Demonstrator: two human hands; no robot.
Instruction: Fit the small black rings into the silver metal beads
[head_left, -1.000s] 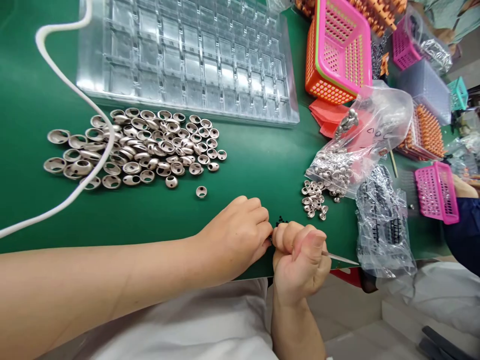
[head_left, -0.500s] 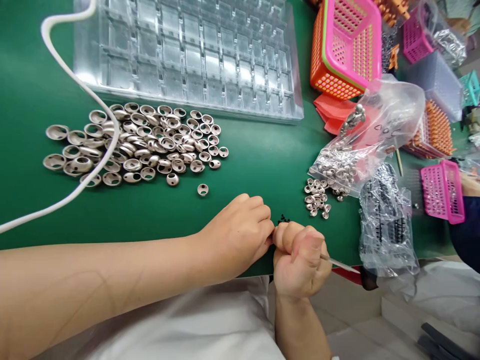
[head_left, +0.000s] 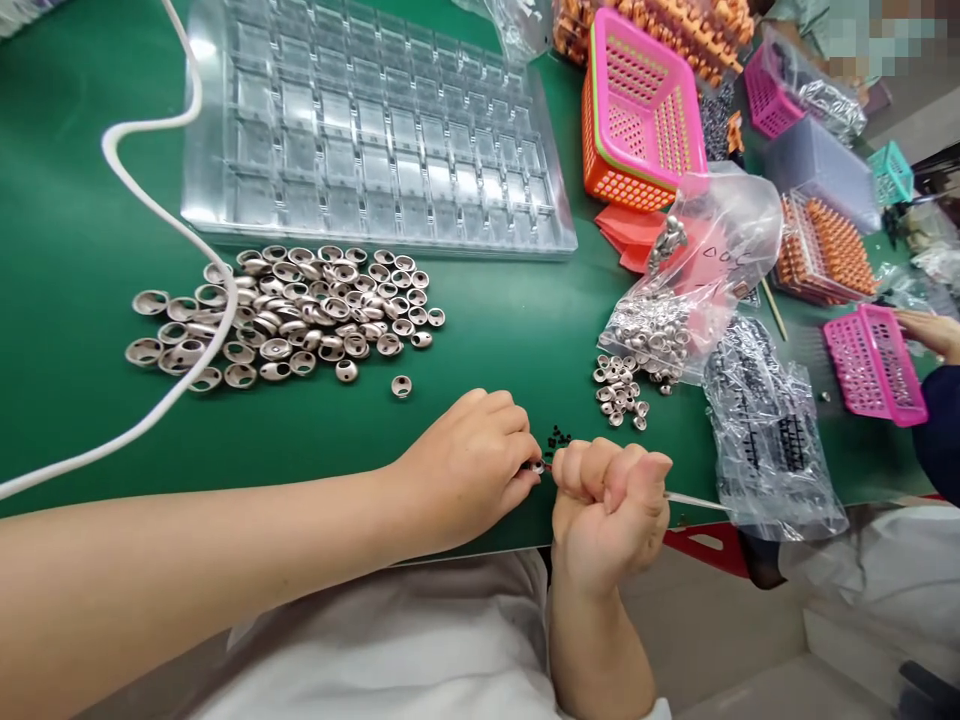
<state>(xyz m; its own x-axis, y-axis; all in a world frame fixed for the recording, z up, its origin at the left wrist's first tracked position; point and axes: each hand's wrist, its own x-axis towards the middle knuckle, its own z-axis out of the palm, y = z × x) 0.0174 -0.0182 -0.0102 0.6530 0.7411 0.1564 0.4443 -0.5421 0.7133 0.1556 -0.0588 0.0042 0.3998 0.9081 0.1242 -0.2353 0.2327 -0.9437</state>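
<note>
The left hand (head_left: 472,465) rests on the green counter (head_left: 510,330) near its front edge, with the fingers curled and the fingertips pinched on a small silver ring (head_left: 537,466). The right hand (head_left: 607,510) sits just beside it, clenched into a fist around a thin pointed tool (head_left: 697,502) whose pale shaft projects from the hand toward the right; the tool's working end meets the ring between the two hands, though the contact point is too small to make out. A cluster of tiny black parts (head_left: 558,438) lies on the counter just behind the hands. A loose heap of silver domed caps (head_left: 292,315) is spread over the counter to the left, with one separate cap (head_left: 401,386) lying apart from the heap and nearer the left hand. A white cable (head_left: 187,340) curves across the left edge of that heap. A clear compartment tray (head_left: 367,130) sits behind the heap. To the right, a clear bag of small silver rings (head_left: 675,300) spills a small pile of rings (head_left: 622,385) onto the counter, and a second clear bag holding black parts (head_left: 772,440) lies beside it. A pink basket nested in an orange basket (head_left: 641,120) stands at the rear right. Another person's hand (head_left: 926,330) reaches in at the far right edge beside a small pink basket (head_left: 874,365)
</note>
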